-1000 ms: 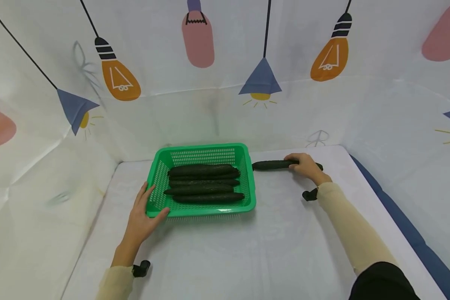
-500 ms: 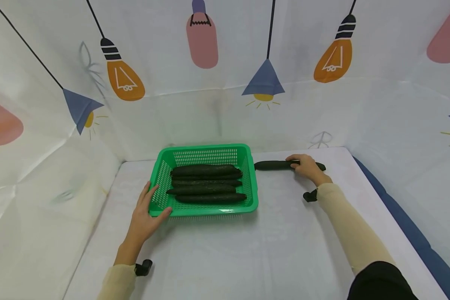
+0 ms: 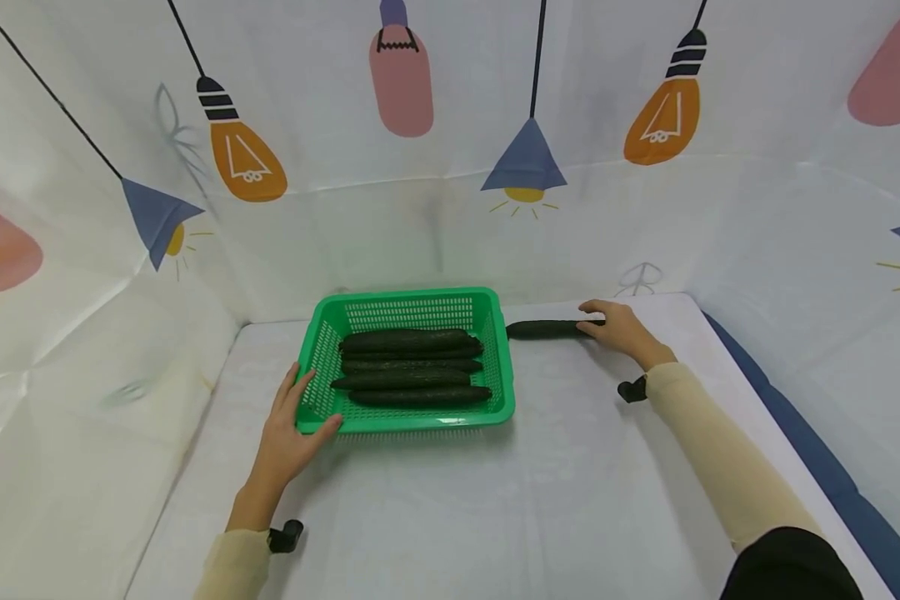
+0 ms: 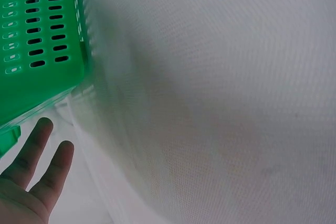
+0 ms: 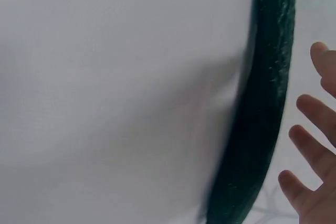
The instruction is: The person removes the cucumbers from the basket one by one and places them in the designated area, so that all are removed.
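Both grips were slack: your left hand [image 3: 281,446] at the basket [image 3: 501,367], your right hand [image 3: 624,330] at the outlying cucumber [image 3: 543,330], which an accidental nudge could have rolled.

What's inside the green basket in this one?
At least four dark cucumbers lie lengthwise inside the green basket. Some perforated floor shows around them; whatever is directly beneath them is covered and can't be seen.
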A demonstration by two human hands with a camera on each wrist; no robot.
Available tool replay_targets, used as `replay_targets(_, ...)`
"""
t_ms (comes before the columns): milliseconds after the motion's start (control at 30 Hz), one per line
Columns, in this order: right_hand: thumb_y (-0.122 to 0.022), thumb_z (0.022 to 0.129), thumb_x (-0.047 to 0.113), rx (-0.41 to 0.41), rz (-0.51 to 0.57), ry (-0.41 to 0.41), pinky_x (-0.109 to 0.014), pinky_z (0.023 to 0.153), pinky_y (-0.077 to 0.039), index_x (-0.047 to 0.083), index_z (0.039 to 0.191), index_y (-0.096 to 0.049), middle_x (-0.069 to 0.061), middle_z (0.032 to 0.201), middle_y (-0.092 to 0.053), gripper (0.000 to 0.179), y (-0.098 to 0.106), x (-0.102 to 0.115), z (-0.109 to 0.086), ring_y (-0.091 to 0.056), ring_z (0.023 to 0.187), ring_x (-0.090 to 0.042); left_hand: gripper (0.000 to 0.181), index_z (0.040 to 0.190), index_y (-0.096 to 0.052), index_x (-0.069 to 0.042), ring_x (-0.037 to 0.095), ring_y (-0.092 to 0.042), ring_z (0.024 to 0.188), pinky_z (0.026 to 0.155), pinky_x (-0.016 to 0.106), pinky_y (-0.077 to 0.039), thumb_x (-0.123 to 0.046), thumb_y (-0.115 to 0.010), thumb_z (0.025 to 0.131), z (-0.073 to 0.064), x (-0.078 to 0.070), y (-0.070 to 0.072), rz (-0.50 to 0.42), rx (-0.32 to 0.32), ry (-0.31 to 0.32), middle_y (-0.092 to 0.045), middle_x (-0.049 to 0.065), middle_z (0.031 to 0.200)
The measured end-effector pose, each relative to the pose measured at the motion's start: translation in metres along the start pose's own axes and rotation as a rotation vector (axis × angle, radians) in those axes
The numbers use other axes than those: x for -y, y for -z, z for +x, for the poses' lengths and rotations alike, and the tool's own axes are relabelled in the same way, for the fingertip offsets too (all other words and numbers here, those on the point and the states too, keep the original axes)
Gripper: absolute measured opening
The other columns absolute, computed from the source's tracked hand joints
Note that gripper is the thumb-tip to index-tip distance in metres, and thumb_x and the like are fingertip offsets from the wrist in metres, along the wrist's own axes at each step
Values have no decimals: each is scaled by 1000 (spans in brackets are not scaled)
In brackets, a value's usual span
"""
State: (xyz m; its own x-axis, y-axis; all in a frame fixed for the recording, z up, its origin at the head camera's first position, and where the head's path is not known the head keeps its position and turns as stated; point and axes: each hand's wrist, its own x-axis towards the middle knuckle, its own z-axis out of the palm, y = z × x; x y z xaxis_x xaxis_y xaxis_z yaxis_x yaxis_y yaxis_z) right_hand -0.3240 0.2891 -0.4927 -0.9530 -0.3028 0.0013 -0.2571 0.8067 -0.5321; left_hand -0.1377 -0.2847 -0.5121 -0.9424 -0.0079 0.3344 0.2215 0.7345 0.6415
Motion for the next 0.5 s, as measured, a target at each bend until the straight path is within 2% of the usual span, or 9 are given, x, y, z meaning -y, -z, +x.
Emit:
replay_targets(267, -65, 102, 35, -12, 24, 82, -65, 110, -40, 1, 150, -47, -29, 145, -55, 61, 11, 26, -1, -50, 136, -50, 87, 158, -41, -16, 45, -25, 154, 109, 76, -33, -31, -84, 84, 0, -2, 0, -16, 10, 6, -22, 15, 170)
replay_targets(500, -67, 100, 33, -36, 100, 134, -64, 112, -39, 3, 153, -43, -27, 147, -54, 65, 13, 66, 6, -47, 140, -46, 87, 159, -40, -16, 44, -25, 155, 109, 75, -32, -30, -84, 85, 0, -1, -2, -27, 10, 9, -22, 15, 170)
